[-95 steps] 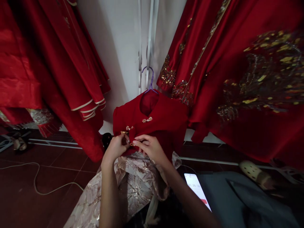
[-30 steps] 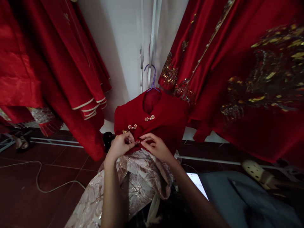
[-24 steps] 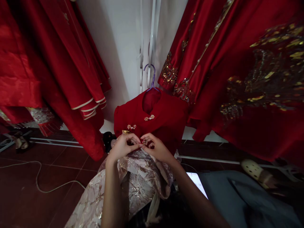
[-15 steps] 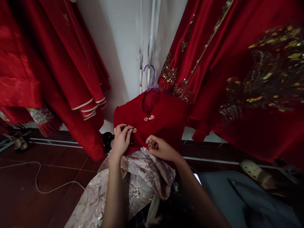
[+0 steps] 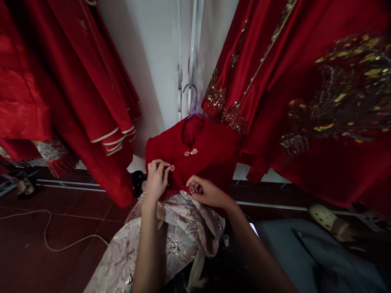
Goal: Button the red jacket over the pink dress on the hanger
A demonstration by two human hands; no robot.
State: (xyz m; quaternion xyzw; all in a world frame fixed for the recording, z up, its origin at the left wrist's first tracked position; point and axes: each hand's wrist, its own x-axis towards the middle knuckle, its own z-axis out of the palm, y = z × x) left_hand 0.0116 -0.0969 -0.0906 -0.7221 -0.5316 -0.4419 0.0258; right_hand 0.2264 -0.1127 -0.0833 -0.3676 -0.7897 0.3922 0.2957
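A red top (image 5: 214,142) hangs on a purple hanger (image 5: 194,101), with a pearl flower clasp (image 5: 191,152) across its front below the neck opening. The fingers of my left hand (image 5: 156,181) pinch the top's front flap next to a second flower clasp (image 5: 172,167). Lower and to the right, my right hand (image 5: 210,192) is closed on a beaded flower button (image 5: 192,190) at the flap's edge. Its curled fingers partly hide the button. Below both hands, shiny pale pink and gold brocade fabric (image 5: 180,240) spreads over my lap.
Red garments with pale trim (image 5: 76,81) hang at left; red dresses with gold sequins (image 5: 339,106) hang at right. A metal rail (image 5: 192,53) runs down the white wall. A white cable (image 5: 45,232) lies on the tiled floor. A pale clog (image 5: 324,217) is near a grey-blue surface (image 5: 284,244).
The view has shifted very slightly. Both hands keep nearly the same places on the red top, with only small finger movements.
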